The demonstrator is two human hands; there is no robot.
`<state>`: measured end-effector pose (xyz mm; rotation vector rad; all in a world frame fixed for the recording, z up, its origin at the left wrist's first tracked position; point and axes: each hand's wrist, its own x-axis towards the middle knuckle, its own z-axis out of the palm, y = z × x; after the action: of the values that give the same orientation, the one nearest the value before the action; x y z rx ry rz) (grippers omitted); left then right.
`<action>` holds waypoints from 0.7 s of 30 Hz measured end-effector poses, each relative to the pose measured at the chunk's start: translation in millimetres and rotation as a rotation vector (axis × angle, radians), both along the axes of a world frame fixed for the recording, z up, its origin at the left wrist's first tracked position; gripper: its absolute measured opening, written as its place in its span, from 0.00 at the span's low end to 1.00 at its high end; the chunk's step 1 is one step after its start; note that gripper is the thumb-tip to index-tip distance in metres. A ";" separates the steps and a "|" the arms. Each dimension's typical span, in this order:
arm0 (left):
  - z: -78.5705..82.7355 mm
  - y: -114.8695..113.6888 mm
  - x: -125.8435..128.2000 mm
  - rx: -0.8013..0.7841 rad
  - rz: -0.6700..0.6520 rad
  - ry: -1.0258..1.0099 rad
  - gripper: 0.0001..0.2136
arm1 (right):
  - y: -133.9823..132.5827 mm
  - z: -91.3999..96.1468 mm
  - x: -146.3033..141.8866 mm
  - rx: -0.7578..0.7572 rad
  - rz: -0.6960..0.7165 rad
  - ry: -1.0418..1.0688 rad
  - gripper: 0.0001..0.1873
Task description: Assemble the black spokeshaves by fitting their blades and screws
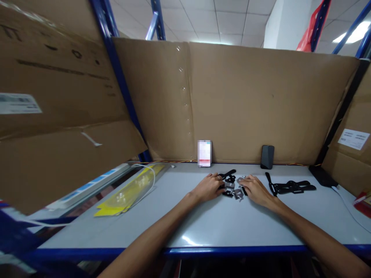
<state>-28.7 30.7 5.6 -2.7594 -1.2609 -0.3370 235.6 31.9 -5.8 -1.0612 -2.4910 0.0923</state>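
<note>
Smooth pale grey worktop (168,226), edged in front by a blue metal rail (232,251). 2 bare forearms (169,222) pass over the rail toward an upright phone with a lit, mostly white screen (205,153).

Well left of the lit phone and nearer: 1 long white power strip with blue sections (92,187) and 1 yellow-and-clear plastic packet (127,195).

Located nearer than the lit phone and to its right: a loose pile of small black and silvery-grey pieces (238,194), lying on the worktop between the hands. Left hand (210,187), wearing 1 ring, has its fingers bent over the pile's left side. Right hand (255,189) has its fingers bent down at the pile's right side. Fingertips partly hidden on both; cannot tell whether either pinches a piece.

Farther right of the lit phone: flat black straps (295,187), laid together.

Level with the lit phone, to its right: 1 dark phone (267,157), upright. Behind the lit phone: a tall brown cardboard panel (246,96). Above and beyond it: white ceiling tiles (232,23).
</note>
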 end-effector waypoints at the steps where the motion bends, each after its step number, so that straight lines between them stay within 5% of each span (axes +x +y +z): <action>1: -0.2 0.3 -0.7 0.001 0.004 0.004 0.09 | 0.1 -0.1 0.8 0.002 -0.007 0.008 0.18; 21: -10.0 9.4 -3.2 -0.043 0.040 -0.058 0.15 | 1.7 -0.5 5.2 -0.038 -0.050 -0.016 0.21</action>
<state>-31.9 40.1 -4.3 -2.7749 -1.3511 -0.3937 240.8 33.6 -6.3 -1.1431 -2.4845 0.1163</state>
